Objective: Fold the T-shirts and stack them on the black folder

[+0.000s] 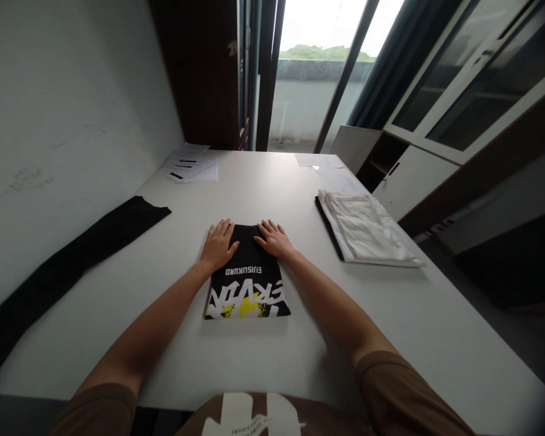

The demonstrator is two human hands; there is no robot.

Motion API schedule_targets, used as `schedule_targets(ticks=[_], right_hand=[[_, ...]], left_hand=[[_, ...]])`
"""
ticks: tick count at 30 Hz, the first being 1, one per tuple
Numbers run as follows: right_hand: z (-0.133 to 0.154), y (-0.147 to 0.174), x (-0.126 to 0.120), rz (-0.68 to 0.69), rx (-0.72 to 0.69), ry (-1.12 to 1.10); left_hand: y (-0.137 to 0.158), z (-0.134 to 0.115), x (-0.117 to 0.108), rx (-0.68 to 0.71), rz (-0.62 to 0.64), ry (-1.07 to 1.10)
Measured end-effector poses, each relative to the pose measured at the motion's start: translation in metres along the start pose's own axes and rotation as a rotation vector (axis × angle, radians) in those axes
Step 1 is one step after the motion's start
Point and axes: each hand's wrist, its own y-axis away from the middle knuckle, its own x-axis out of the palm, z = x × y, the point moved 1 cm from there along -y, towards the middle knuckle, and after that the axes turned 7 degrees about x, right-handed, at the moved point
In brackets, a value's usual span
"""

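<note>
A black T-shirt [245,254], folded into a neat rectangle, lies in front of me with white lettering and a yellow print on its near half. The lettering appears upside down from my side. Flat on its far left corner rests my left hand [218,245], fingers stretched out. My right hand [274,239] lies the same way on the far right corner, thumb pointing inward. Both palms touch the cloth and neither hand grips it.
On the white table [263,194], a stack of folded white clothes [367,227] with a black edge beneath lies right. A long black garment [86,248] stretches along the left. Papers [193,163] lie at the far left, more sheets [320,162] at the far right.
</note>
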Motion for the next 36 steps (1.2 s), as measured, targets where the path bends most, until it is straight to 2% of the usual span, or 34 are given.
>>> schedule_targets(ticks=[3, 6, 8, 10, 13, 18, 20, 24, 27, 31, 36], right_hand=[[-0.002, 0.000, 0.000, -0.013, 0.004, 0.005], [-0.005, 0.001, -0.003, -0.079, 0.026, 0.012], [-0.008, 0.003, -0.008, -0.161, 0.021, 0.017], [-0.007, 0.008, -0.014, -0.231, -0.019, 0.011], [0.002, 0.019, -0.019, -0.255, -0.113, -0.025], [0.035, 0.038, -0.012, -0.154, -0.321, -0.041], [0.045, 0.041, -0.006, -0.099, -0.356, -0.034], [0.045, 0.036, 0.001, -0.054, -0.265, -0.029], [0.037, 0.029, 0.001, -0.037, -0.194, -0.007], [0.022, 0.020, 0.001, -0.040, -0.141, 0.018], [-0.009, 0.006, -0.002, -0.051, -0.008, 0.033]], left_hand=[[0.009, -0.023, -0.004, 0.142, 0.061, 0.047], [0.014, -0.038, 0.000, 0.163, 0.130, 0.083], [0.015, -0.039, 0.004, 0.144, 0.160, 0.098], [0.013, -0.033, 0.008, 0.118, 0.180, 0.099], [0.008, -0.020, 0.013, 0.068, 0.200, 0.081], [-0.001, 0.004, 0.021, 0.002, 0.209, 0.055], [-0.003, 0.016, 0.024, -0.042, 0.207, 0.042], [-0.005, 0.035, 0.024, -0.140, 0.171, 0.016], [-0.002, 0.035, 0.017, -0.156, 0.091, -0.017], [0.001, 0.013, 0.006, -0.037, 0.041, 0.001], [0.007, -0.025, -0.005, 0.148, 0.121, 0.098]])
